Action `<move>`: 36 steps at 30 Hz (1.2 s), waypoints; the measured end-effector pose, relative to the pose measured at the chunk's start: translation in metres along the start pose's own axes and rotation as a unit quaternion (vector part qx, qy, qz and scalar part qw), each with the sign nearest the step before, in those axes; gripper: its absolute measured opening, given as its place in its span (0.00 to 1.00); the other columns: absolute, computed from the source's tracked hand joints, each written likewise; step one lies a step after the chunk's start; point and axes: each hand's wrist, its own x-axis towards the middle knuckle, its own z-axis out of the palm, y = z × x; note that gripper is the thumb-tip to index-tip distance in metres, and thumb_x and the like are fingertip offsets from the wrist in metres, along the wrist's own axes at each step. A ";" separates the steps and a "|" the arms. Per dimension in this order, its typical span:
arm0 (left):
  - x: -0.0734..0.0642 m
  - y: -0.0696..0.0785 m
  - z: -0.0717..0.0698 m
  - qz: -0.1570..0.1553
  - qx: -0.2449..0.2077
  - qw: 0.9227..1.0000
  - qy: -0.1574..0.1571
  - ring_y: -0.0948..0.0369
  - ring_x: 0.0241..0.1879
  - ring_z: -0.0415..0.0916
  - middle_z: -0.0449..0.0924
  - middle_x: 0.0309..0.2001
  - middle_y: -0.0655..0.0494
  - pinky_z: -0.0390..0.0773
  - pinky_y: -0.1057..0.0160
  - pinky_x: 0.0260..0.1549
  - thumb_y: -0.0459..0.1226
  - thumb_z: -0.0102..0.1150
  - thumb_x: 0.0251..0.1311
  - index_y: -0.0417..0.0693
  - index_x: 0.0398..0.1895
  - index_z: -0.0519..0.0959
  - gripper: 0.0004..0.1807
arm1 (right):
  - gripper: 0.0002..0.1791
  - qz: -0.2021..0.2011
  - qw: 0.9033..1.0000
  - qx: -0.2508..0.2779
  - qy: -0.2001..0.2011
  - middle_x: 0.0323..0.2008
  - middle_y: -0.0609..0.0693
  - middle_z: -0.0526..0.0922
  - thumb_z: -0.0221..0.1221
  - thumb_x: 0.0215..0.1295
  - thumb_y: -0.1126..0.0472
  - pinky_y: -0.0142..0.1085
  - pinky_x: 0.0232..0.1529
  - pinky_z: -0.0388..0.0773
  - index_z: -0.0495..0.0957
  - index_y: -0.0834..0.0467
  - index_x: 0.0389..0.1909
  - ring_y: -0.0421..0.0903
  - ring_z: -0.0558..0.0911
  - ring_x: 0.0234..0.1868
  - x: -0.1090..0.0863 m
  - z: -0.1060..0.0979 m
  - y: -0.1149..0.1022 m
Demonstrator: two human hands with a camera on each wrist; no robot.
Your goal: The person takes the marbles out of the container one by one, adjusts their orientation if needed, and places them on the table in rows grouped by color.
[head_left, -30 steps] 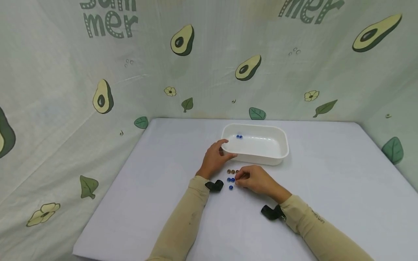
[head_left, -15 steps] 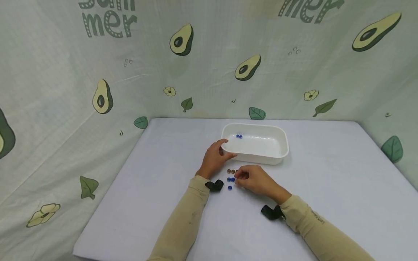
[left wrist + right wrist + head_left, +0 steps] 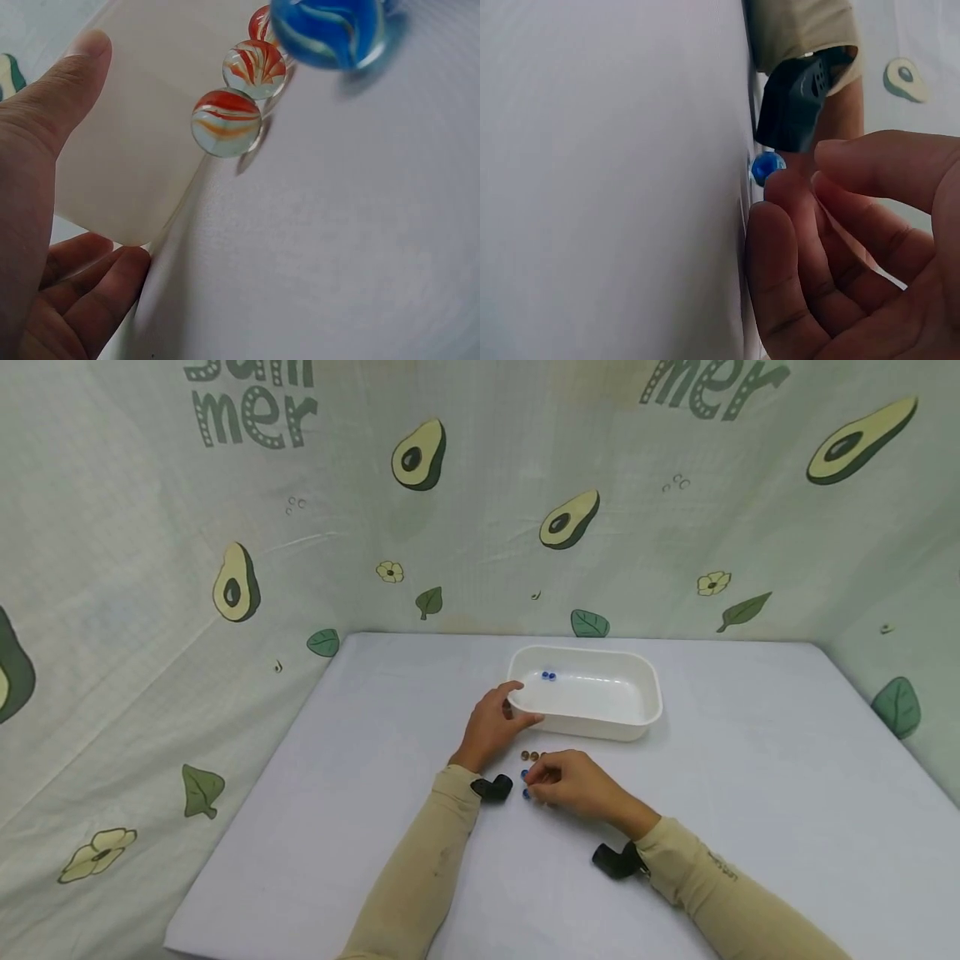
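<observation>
My left hand [image 3: 491, 727] grips the near left corner of a white tray [image 3: 600, 727], thumb on the front wall and fingers round the side. Along that front wall lie clear marbles with red-orange swirls [image 3: 226, 122], in a row. Nearer to me are a blue marble [image 3: 525, 774] and a second blue marble [image 3: 527, 794], at my right hand's fingertips. The right hand [image 3: 573, 783] hovers low with curved fingers, and its thumb stands apart from the fingertips. In the right wrist view a blue marble [image 3: 767, 168] shows just beyond those fingertips, with nothing visibly held.
Inside the tray, two blue marbles [image 3: 549, 676] sit toward the back left. A white-covered table [image 3: 360, 827] carries everything. Behind it hangs a cloth [image 3: 480, 552] printed with avocados and leaves. Black wrist cameras [image 3: 618, 861] stick out from both sleeves.
My right hand has moved left and slightly toward me, now covering a blue marble seen before. The nearest blue marble has shifted slightly left. My left hand stays on the tray.
</observation>
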 end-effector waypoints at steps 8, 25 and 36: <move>0.000 -0.001 -0.001 0.010 0.001 1.000 -0.002 0.60 0.41 0.72 0.77 0.44 0.56 0.74 0.60 0.40 0.58 0.71 0.55 0.54 0.67 0.72 0.39 | 0.05 -0.014 1.000 -0.011 0.007 0.33 0.44 0.84 0.66 0.61 0.67 0.35 0.33 0.80 0.85 0.60 0.38 0.39 0.82 0.30 0.001 0.006 -0.001; -0.003 -0.002 0.001 0.004 -0.007 1.000 -0.001 0.60 0.42 0.73 0.76 0.44 0.57 0.75 0.59 0.41 0.58 0.71 0.55 0.55 0.68 0.72 0.39 | 0.06 -0.043 0.994 -0.103 0.003 0.32 0.36 0.85 0.68 0.59 0.65 0.39 0.47 0.74 0.88 0.52 0.35 0.40 0.79 0.43 -0.003 0.013 -0.004; -0.003 -0.003 0.002 0.006 -0.007 1.000 0.001 0.61 0.40 0.72 0.77 0.43 0.57 0.74 0.60 0.40 0.58 0.71 0.55 0.55 0.68 0.72 0.39 | 0.07 -0.049 0.993 -0.107 -0.015 0.33 0.39 0.86 0.68 0.59 0.66 0.40 0.48 0.74 0.88 0.50 0.35 0.39 0.79 0.42 -0.004 0.014 -0.002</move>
